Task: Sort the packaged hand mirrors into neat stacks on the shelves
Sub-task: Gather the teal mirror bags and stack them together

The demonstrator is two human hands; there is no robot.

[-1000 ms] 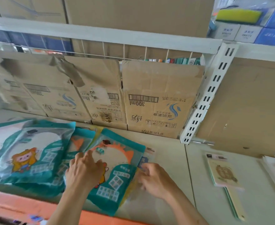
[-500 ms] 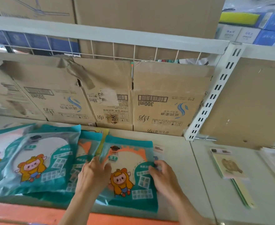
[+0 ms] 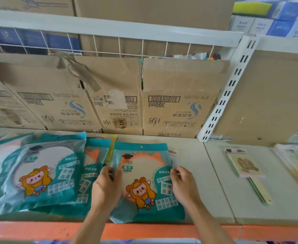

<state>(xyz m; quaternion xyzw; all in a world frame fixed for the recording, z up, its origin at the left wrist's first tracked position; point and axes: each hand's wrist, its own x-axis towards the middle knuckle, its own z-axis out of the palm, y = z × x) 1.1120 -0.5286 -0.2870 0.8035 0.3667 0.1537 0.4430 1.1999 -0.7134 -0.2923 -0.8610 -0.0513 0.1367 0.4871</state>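
Left grip (image 3: 107,187), right grip (image 3: 184,185) on mirror pack (image 3: 143,162); second pack (image 3: 93,155) alongside

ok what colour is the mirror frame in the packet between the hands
Orange frame, visible through the teal packet; head view shows it best.

Flattened cardboard (image 3: 180,95) lines the back of a pale shelf (image 3: 206,173) with an orange front edge (image 3: 144,230)

Pale shelf (image 3: 194,173), orange front lip. Overlapping teal packs (image 3: 44,173) lie at left. A single mirror pack (image 3: 143,175) lies centre front. Flat handled mirrors (image 3: 246,166) lie right. Cardboard cartons (image 3: 176,95) stand along the back.
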